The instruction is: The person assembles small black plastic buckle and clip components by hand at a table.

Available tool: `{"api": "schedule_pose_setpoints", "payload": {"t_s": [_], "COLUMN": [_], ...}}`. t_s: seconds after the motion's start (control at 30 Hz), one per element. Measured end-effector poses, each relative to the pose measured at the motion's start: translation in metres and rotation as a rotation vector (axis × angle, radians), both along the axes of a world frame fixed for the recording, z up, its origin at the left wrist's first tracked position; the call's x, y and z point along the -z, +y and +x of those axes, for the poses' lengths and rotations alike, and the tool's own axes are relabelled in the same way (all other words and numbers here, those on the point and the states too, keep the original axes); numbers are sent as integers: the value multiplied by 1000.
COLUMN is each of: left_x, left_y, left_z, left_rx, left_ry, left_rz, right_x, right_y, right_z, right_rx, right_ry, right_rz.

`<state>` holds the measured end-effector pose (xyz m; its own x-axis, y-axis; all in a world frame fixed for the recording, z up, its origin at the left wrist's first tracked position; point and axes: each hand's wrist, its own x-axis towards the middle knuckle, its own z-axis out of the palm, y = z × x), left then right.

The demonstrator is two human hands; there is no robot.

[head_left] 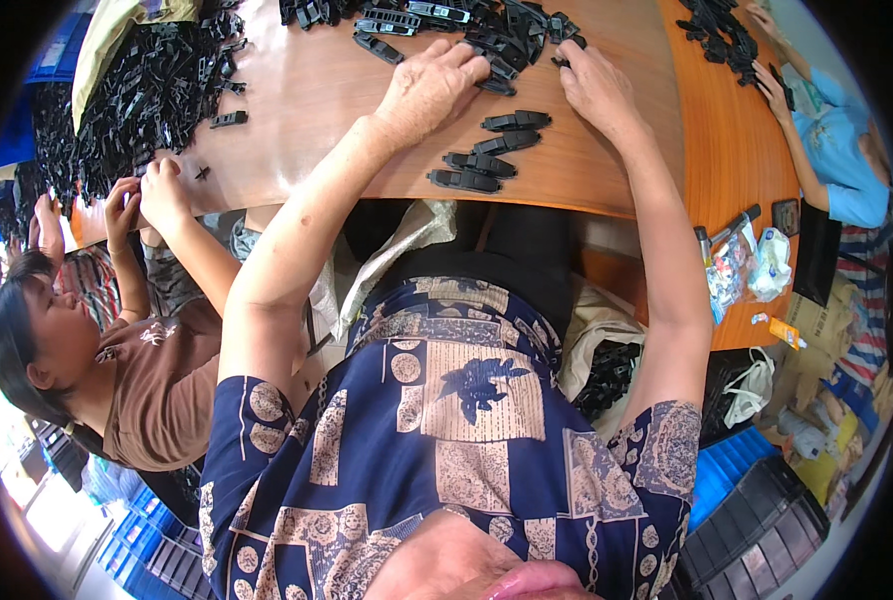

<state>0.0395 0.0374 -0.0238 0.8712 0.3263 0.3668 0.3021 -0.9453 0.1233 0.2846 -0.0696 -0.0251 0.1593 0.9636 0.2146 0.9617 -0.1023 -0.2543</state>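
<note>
Both arms reach forward over the wooden table. My left hand has its fingers curled at the near edge of a pile of black plastic parts; its fingertips are partly hidden among them. A black part lies right beside those fingers. To the right, my right hand pinches a small black plastic part, mostly covered by the fingers. Between my forearms, several long black clip-like parts lie in a loose column near the table edge.
On the left, a large heap of black parts spills from a sack, with a co-worker's hands beside it. Another person in blue handles a pile at right. Plastic bags and a phone lie on the right table.
</note>
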Motion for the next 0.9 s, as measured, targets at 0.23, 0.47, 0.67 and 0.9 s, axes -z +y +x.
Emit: {"api": "schedule_pose_setpoints", "payload": {"t_s": [0.23,0.47,0.67,0.9], "left_x": [8,9,12,16], "left_y": [-14,-13,-16,-18], "left_z": [14,9,23,24], "left_rx": [136,-79,18,34], "left_ry": [-103,-114,-148,-210], "left_rz": [-23,-199,-255,-336], "right_x": [3,-7,-21,-42], "right_y": [-27,-31,-39,-37], "right_z": [18,22,19,-3], "right_rx": [85,91,-175,-324], "right_ry": [736,449,117,46], "right_rz": [-124,-119,63,-109]}}
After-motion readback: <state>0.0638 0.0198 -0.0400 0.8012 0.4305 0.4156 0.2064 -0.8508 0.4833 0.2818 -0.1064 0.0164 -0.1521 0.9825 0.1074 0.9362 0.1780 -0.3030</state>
